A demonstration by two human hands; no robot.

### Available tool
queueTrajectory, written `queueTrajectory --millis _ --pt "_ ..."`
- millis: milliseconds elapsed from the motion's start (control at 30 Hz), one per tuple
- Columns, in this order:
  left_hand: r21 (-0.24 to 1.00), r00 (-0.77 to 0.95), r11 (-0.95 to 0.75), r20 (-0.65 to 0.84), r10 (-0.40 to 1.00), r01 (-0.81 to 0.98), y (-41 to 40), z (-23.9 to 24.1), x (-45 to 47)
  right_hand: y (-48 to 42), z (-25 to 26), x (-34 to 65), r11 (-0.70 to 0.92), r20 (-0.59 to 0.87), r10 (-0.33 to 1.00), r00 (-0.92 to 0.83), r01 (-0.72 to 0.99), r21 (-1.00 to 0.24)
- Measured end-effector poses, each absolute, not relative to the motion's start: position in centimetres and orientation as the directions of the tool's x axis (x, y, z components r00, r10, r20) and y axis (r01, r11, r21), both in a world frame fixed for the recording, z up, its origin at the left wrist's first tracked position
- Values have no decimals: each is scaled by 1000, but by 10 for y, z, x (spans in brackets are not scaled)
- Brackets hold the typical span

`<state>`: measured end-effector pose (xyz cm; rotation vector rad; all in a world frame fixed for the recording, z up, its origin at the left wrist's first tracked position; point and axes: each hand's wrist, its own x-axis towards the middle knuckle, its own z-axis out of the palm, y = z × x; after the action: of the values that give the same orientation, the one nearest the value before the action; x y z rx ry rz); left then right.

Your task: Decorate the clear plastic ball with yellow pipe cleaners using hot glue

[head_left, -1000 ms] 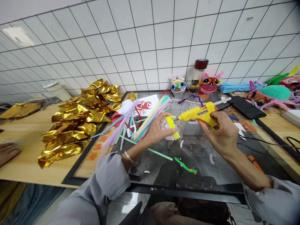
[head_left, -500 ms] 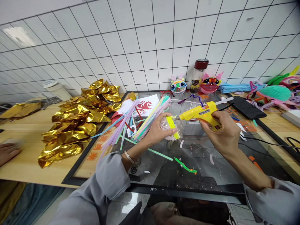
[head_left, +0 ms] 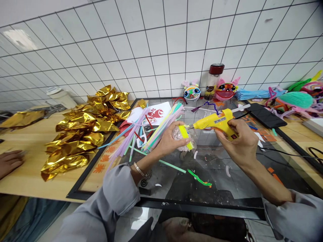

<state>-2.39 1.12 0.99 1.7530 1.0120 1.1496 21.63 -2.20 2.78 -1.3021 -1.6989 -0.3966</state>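
Observation:
My left hand (head_left: 170,139) grips a rounded, clear ball (head_left: 193,139) with pale filling, raised above the dark glass tabletop. Bright yellow strips (head_left: 186,137) lie across the ball's side, under my thumb and fingers. In my right hand (head_left: 243,141) is a yellow hot glue gun (head_left: 214,122), with a white glue stick (head_left: 241,108) poking from its back. The gun's nozzle points left, close to the upper end of the yellow strips; whether it touches them I cannot tell. My right fingers wrap around the handle.
Pastel pipe cleaners (head_left: 164,129) lie beside my left hand, near crumpled gold foil bags (head_left: 96,126). Decorated faces (head_left: 192,92) and a lidded bottle (head_left: 213,82) stand by the tiled wall. A phone (head_left: 268,114) and black cord (head_left: 290,153) are right. Another person's hand (head_left: 10,163) rests far left.
Both my hands, the ball and the glue gun stay almost in place. At the far left, the other person's hand has shifted slightly.

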Motion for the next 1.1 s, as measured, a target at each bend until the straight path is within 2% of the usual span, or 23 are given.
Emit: queueTrajectory --millis 100,200,300,367,433,667,767,867,900,967,1033,1100 --pt "904 271 -381 324 906 195 11 11 -24 -21 25 214 411 814 581 -5 865 -289" --pt "903 269 -380 323 907 200 11 10 -24 -18 23 214 379 772 625 116 820 -430" --pt "901 268 -383 325 907 203 12 9 -24 -13 24 222 221 605 754 256 769 -600" --pt "903 270 -382 325 906 195 13 8 -24 -8 24 233 93 481 831 280 782 -616" --pt "907 272 -376 320 907 187 13 7 -25 -2 22 245 19 382 894 235 830 -557" --pt "879 274 -427 365 890 214 16 3 -27 2 12 264 -71 190 976 104 982 -172" --pt "879 289 -427 361 887 211 16 3 -27 -3 10 262 -65 156 984 83 991 -116" --pt "882 301 -428 361 883 197 16 5 -26 -8 11 262 -54 176 982 61 997 -46" --pt "881 301 -432 365 881 194 16 5 -25 -9 12 261 -49 226 973 54 998 -28" --pt "877 297 -439 374 879 194 15 7 -24 -12 18 255 24 416 910 4 998 -62" --pt "874 296 -441 375 878 201 15 8 -23 -16 28 242 248 646 759 -80 953 -174" --pt "871 298 -445 377 877 207 15 9 -23 -20 39 222 480 740 654 -156 841 -248"
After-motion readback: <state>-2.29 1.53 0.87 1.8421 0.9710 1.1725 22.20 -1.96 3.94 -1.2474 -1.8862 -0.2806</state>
